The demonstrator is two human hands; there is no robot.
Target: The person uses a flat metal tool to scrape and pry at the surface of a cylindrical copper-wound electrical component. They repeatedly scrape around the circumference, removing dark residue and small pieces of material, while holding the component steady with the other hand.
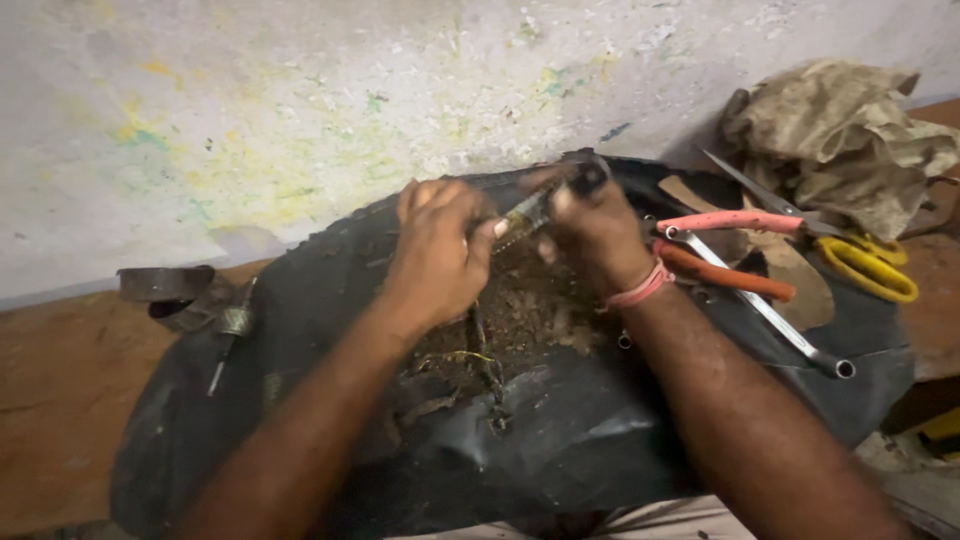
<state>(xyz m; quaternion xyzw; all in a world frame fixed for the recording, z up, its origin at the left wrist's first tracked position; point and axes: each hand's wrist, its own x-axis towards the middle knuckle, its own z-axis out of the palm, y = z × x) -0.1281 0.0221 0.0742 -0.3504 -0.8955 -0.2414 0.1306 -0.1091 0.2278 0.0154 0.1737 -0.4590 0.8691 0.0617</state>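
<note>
1. The left hand (437, 250) is curled shut, its fingers pinching the lower end of a thin metal tool (527, 213) that slants up to the right.
2. The right hand (592, 228) closes over the upper end of the same tool, where a dark handle (587, 178) pokes out above the knuckles; a pink band (638, 289) circles that wrist.
3. Both hands meet over a black rubber sheet (560, 430) draped across the brown surface (60, 390), close to the paint-flecked wall (300, 100).
4. Under the hands, the middle of the sheet carries a patch of brownish grit and scraps (520, 315).
5. Just right of the right hand lie orange-handled pliers (735, 275) and a long metal spanner (770, 315), crossing one another on the sheet.
6. Further right are yellow-handled scissors (865, 265), with a crumpled tan rag (850, 140) behind them.
7. At the far left edge of the sheet, well apart from the hands, sits a dark curled strap (175, 290) with a metal piece.
</note>
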